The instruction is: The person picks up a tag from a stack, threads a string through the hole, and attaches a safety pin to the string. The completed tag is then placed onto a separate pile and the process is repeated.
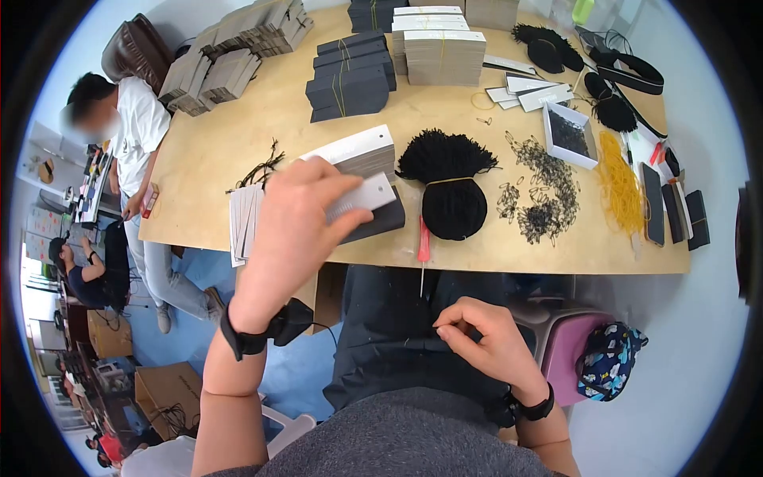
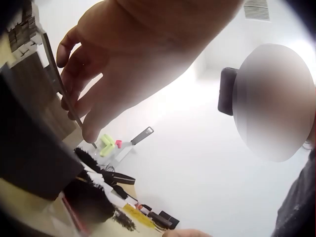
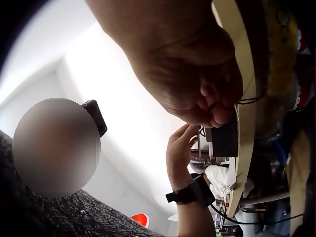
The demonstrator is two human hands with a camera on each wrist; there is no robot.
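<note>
My left hand (image 1: 294, 226) pinches a white tag card (image 1: 367, 197) with a punched hole, between thumb and fingers. Close behind it stands a stack of white-topped tags (image 1: 372, 147), and a dark block (image 1: 383, 221) lies beneath the held card. Over my lap, my right hand (image 1: 486, 338) has its fingers curled, thumb against forefinger. A thin black cord loop (image 3: 249, 100) sticks out from those fingers in the right wrist view. To the left of my left hand lie finished-looking tags (image 1: 242, 219) with black strings (image 1: 262, 168). A tied bundle of black cords (image 1: 453, 208) rests right of the stack.
A red-handled awl (image 1: 424, 242) overhangs the table's front edge. Small black pins (image 1: 548, 195) lie scattered below a white box (image 1: 571, 133); yellow rubber bands (image 1: 616, 187) and a phone (image 1: 652, 205) are farther right. Banded tag stacks (image 1: 441, 60) stand behind. A person (image 1: 139, 127) is at the left.
</note>
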